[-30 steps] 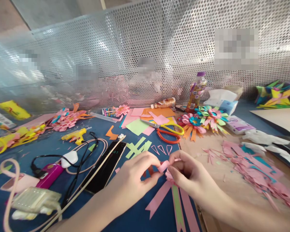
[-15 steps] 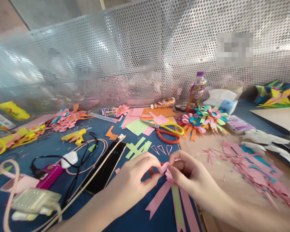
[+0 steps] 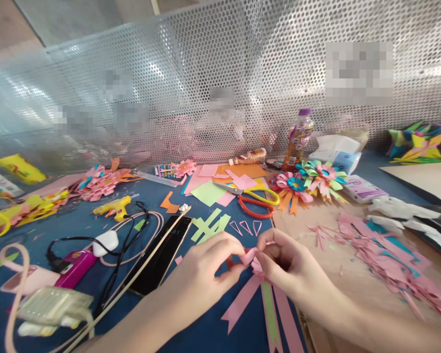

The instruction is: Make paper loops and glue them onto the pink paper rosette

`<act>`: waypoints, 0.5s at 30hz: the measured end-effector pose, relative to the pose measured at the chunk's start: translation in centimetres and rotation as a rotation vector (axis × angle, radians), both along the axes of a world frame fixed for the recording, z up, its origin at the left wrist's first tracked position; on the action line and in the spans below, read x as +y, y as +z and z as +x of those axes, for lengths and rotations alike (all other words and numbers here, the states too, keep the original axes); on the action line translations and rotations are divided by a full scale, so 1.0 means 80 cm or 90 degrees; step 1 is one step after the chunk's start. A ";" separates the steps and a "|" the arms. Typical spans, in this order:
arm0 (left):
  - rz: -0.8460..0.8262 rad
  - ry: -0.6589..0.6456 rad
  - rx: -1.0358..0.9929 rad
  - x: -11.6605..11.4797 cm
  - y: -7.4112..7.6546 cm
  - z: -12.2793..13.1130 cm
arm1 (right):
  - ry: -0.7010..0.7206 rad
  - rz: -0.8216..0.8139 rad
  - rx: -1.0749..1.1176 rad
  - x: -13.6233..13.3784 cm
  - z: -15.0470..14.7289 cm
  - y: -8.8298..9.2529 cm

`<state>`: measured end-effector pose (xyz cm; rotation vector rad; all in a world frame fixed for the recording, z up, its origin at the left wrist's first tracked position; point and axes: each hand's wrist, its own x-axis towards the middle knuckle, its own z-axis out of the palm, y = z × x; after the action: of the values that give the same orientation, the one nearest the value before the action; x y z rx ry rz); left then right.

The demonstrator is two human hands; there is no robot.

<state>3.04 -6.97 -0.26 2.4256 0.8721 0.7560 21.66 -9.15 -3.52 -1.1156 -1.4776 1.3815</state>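
My left hand (image 3: 206, 269) and my right hand (image 3: 284, 267) meet over the blue mat (image 3: 206, 333), both pinching a small folded pink paper piece (image 3: 250, 256) between thumb and fingers. Below it lie pink ribbon-shaped paper strips (image 3: 242, 301) and a green-centred strip (image 3: 269, 314), joined at the top under my fingers. Three small pink paper loops (image 3: 247, 227) lie just beyond my hands. Green paper strips (image 3: 210, 225) lie to their left.
Orange-and-yellow scissors (image 3: 257, 201), finished paper flowers (image 3: 308, 181), a bottle (image 3: 297, 139) and coloured paper sheets (image 3: 220, 184) sit behind. A phone (image 3: 161, 255), a yellow glue gun (image 3: 113, 207), cables and a charger lie left. Pink scraps (image 3: 389, 264) cover the brown board at right. A perforated metal screen stands behind.
My fingers have shifted slightly on the pink piece, closing it a little tighter. Nothing else on the table has moved.
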 end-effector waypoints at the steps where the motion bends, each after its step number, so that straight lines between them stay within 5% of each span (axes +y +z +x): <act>1: 0.003 0.000 -0.002 0.000 0.000 0.000 | 0.001 -0.002 0.001 0.000 0.000 0.000; 10: 0.010 0.015 -0.041 0.000 -0.002 0.003 | -0.053 0.076 0.137 -0.002 0.005 0.005; 15: -0.050 -0.025 -0.107 -0.009 0.005 0.007 | -0.125 0.182 0.017 -0.012 0.034 0.005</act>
<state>3.58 -7.66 0.17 2.2666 0.7710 0.8799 24.36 -10.14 -3.14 -1.0245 -1.4511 1.0107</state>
